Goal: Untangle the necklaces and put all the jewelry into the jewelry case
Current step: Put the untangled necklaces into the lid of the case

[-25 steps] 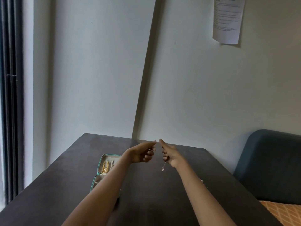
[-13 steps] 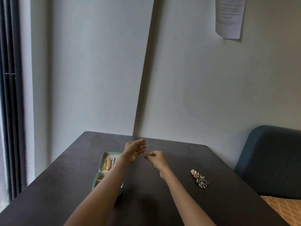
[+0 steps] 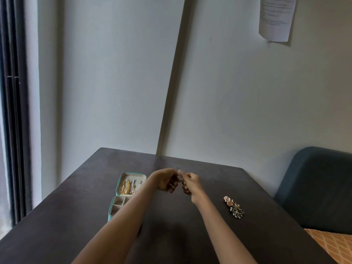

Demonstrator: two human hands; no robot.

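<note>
Both hands are held together above the middle of the dark table [image 3: 76, 216]. My left hand [image 3: 167, 181] and my right hand [image 3: 189, 182] have curled fingers that meet on a thin necklace [image 3: 181, 180], of which only a small glint shows between them. An open teal jewelry case [image 3: 119, 184] lies to the left of my left forearm, with gold chains hanging in its lid and pale compartments in its base. A small heap of loose jewelry [image 3: 234, 206] lies on the table to the right of my right forearm.
The table stands against a white wall. A dark blue chair back [image 3: 316, 187] stands beyond the table's right edge, with orange patterned fabric [image 3: 331, 242] below it. A dark window frame [image 3: 13, 111] runs down the left. A paper sheet [image 3: 276, 18] hangs on the wall.
The hands came down from a raised position where a pendant dangled. Half a second ago they were slightly apart; now their fingertips meet again. The view tilted down, showing the jewelry heap.
</note>
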